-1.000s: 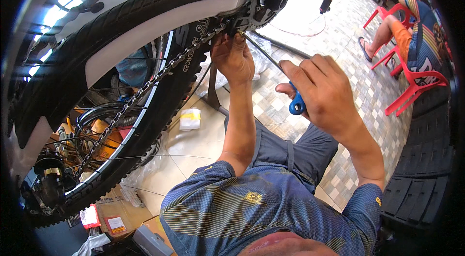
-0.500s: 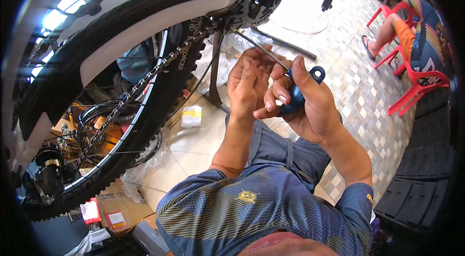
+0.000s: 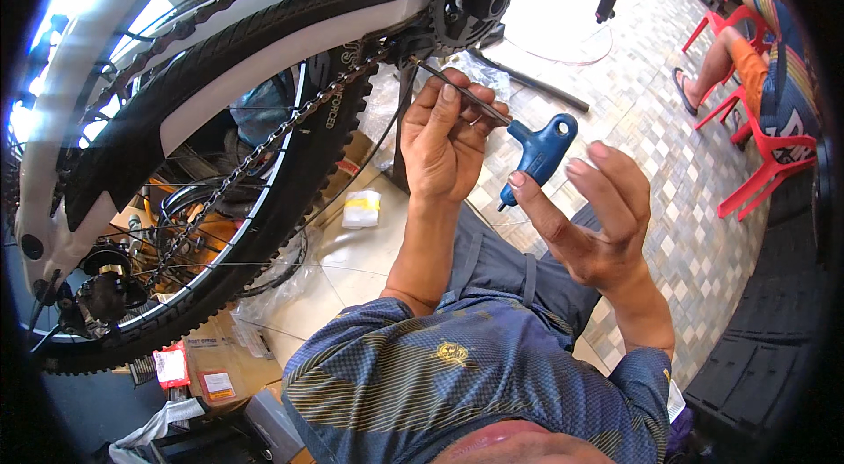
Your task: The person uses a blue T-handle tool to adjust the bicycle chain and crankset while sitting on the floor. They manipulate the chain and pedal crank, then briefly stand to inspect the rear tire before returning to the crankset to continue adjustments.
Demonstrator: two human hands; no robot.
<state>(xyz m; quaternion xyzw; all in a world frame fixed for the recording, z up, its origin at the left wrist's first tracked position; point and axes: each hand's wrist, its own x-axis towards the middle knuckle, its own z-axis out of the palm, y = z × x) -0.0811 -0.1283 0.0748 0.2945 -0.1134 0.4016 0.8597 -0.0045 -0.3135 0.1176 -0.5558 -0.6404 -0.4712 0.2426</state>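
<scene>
A T-handle hex key with a blue handle (image 3: 542,153) slants across the middle, its slim dark shaft (image 3: 479,102) reaching up-left to the bicycle just below the chainring (image 3: 457,14). The fingers of my left hand (image 3: 440,143) are closed around that shaft. My right hand (image 3: 602,231) has its fingers spread beside the handle; one fingertip touches or nearly touches the handle's lower end. How the key's tip sits in the bicycle is too small to tell. The chain (image 3: 272,137) runs down-left from the crank area to the rear derailleur (image 3: 107,290).
The rear tyre (image 3: 294,174) and white-black frame (image 3: 290,51) fill the left side. A black tube (image 3: 545,88) and a small white packet (image 3: 360,209) lie on the floor. Cardboard (image 3: 233,354) is lower left. Another person sits at right by red chairs (image 3: 765,170).
My right hand has let go of the blue handle and spread its fingers, drawing back to the right. My left hand has closed on the shaft. The view has shifted slightly.
</scene>
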